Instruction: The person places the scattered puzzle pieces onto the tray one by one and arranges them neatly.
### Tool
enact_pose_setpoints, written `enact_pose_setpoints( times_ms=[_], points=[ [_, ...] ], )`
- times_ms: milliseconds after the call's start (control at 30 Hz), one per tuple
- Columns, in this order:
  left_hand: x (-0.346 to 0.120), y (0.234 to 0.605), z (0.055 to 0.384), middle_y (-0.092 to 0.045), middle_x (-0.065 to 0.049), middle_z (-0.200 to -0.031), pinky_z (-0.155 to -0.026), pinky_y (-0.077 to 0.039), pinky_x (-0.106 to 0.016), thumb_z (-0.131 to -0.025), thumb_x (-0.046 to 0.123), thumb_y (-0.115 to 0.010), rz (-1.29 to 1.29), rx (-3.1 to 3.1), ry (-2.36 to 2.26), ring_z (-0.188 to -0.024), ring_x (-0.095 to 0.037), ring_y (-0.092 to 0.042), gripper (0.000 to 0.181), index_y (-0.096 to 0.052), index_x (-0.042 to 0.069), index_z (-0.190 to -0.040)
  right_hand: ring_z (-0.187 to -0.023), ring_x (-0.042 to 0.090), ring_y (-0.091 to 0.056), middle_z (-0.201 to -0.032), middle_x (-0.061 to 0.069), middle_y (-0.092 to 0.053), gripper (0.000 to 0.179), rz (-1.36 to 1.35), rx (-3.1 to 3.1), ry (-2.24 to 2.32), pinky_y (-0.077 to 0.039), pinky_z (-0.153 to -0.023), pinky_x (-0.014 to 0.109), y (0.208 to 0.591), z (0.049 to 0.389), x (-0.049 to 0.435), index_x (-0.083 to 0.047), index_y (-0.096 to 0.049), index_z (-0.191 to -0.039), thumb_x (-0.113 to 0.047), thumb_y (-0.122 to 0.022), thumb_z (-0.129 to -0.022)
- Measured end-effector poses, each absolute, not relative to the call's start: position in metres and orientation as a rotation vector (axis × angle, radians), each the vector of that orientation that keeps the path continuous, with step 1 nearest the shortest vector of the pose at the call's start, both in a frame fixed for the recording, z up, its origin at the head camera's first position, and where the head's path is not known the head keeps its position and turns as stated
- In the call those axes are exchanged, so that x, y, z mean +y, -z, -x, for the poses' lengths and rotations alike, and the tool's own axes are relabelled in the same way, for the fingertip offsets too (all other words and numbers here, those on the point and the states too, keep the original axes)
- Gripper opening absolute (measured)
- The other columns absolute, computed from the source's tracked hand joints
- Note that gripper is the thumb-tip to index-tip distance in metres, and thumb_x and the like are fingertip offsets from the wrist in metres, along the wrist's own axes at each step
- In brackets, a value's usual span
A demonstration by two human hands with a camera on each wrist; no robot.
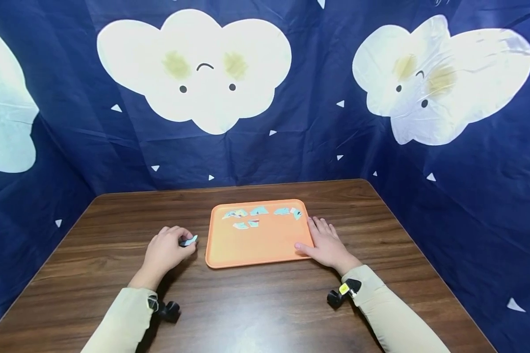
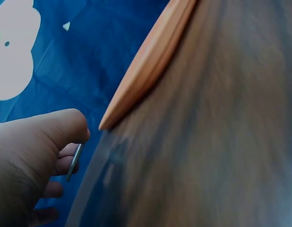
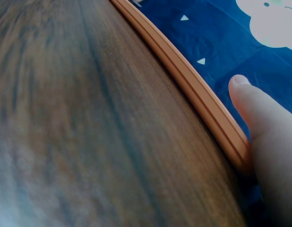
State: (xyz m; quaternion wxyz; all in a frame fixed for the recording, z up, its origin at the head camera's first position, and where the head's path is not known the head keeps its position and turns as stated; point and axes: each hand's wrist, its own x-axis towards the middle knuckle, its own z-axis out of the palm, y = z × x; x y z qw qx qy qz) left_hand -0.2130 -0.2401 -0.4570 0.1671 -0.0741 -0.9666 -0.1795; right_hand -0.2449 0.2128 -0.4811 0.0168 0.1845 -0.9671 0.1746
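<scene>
My left hand (image 1: 167, 249) pinches a thin light-blue piece (image 1: 189, 240), perhaps a puzzle piece, between thumb and fingers, just left of an orange tray (image 1: 256, 247). In the left wrist view the same flat piece (image 2: 75, 162) shows edge-on below the index finger. On the tray's right edge rests my right hand (image 1: 328, 246), its fingers extended and its thumb over the rim. Several flat irregular pale-blue pieces lie in the tray's upper part, among them one with yellowish print (image 1: 235, 214), a plain one (image 1: 259, 211) and one at the right (image 1: 281, 211).
The tray lies on a brown wooden table (image 1: 256, 304). Behind and beside the table hangs a dark-blue cloth (image 1: 322, 162) with white clouds and small triangles. Each wrist wears a small black camera, such as the left one (image 1: 170, 311).
</scene>
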Motion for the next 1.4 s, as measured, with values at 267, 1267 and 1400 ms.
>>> enact_pose_setpoints(
  times_ms=[267,1267,1400],
  points=[
    [-0.203,0.446,0.236,-0.064,0.004,-0.084,-0.075,-0.044,-0.046,-0.078,0.034,-0.08,0.277,-2.745,0.553,-0.087,-0.023,-0.055,0.021,-0.071,0.017,-0.087,-0.152,0.043,-0.016,-0.163,0.024,-0.023,0.102,-0.567,-3.014,-0.562,-0.009,-0.12,0.06,0.48,0.246,0.211,-0.002,-0.019,-0.16,-0.072,-0.048,-0.092],
    [-0.094,0.433,0.282,-0.064,0.008,-0.088,-0.081,-0.04,-0.041,-0.081,0.034,-0.08,0.546,-2.75,0.543,-0.088,-0.021,-0.05,0.017,-0.071,0.022,-0.087,-0.151,0.043,-0.018,-0.162,0.025,-0.026,0.101,-0.54,-3.022,-0.548,-0.01,-0.12,0.06,0.477,0.243,0.211,-0.002,-0.021,-0.16,-0.072,-0.05,-0.092],
    [-0.082,0.435,0.287,-0.064,0.009,-0.088,-0.083,-0.038,-0.042,-0.083,0.034,-0.077,0.552,-2.764,0.52,-0.089,-0.022,-0.049,0.015,-0.07,0.021,-0.087,-0.152,0.042,-0.017,-0.162,0.025,-0.026,0.101,-0.536,-3.025,-0.553,-0.01,-0.12,0.06,0.477,0.244,0.211,-0.002,-0.021,-0.16,-0.071,-0.05,-0.092]
  ],
)
